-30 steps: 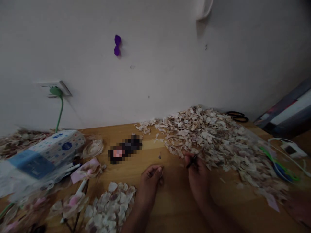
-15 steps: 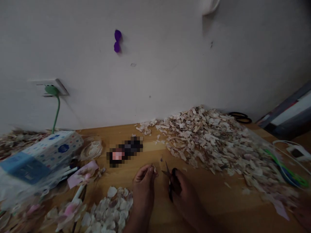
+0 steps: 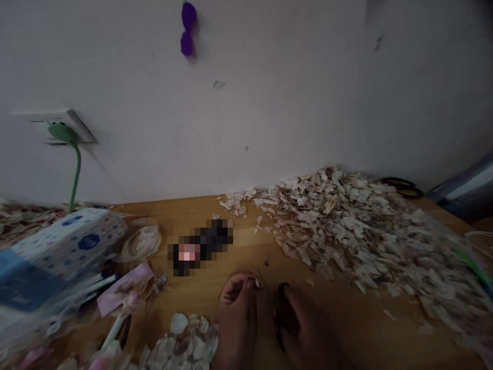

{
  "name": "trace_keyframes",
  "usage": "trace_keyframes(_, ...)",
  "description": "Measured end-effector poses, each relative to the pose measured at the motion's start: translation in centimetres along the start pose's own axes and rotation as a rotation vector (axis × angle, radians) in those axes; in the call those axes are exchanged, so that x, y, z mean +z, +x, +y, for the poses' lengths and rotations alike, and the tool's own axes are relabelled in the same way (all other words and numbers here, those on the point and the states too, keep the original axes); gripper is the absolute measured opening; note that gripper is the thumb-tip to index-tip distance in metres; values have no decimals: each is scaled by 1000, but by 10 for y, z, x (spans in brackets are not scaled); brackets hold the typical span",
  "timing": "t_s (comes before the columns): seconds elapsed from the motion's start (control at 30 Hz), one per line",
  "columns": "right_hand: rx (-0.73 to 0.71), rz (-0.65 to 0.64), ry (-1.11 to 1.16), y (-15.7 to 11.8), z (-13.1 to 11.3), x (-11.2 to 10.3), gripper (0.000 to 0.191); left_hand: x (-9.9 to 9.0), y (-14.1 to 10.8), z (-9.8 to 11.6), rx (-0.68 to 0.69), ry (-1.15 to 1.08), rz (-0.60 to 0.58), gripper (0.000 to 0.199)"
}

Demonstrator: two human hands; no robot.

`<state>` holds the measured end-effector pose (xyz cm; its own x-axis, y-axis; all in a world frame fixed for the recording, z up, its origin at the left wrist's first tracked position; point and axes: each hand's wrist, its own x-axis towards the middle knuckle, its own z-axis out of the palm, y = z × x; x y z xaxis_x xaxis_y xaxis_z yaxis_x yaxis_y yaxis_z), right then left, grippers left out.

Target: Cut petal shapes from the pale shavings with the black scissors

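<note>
Homelike room: wooden table (image 3: 185,209), socket (image 3: 79,127)

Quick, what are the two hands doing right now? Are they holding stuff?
Left hand: closed, pinching a small pale piece.
Right hand: closed, holding black-handled scissors; blades too blurred to tell.

Black-looped scissors (image 3: 276,326) in right grip (image 3: 306,324), small pale scrap (image 3: 258,282) in left grip (image 3: 239,308).

The light-brown wood-grained table (image 3: 185,210) carries a broad heap of dry, papery, off-white and brown flakes (image 3: 346,226) at right, a smaller pile of rounded whitish petals (image 3: 187,341) nearer, a pale translucent coil (image 3: 142,241), and a pixelated dark object (image 3: 208,246).
</note>
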<state>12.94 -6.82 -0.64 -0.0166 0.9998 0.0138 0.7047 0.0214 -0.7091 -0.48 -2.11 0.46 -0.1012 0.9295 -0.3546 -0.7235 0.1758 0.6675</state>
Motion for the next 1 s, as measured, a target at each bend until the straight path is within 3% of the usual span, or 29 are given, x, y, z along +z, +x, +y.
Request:
trace_keyframes(0.2, 3, 19, -78, -1, 2, 4, 31, 0, 4, 1, 14, -49, 40, 21)
trace_keyframes(0.43, 10, 29, -110, -1, 9, 6, 41, 3, -1, 3, 40, 74, 42, 19)
trace_keyframes(1.0, 38, -75, -58, 4, -3, -4, 29, 5, -1, -2, -38, -27, 27, 25)
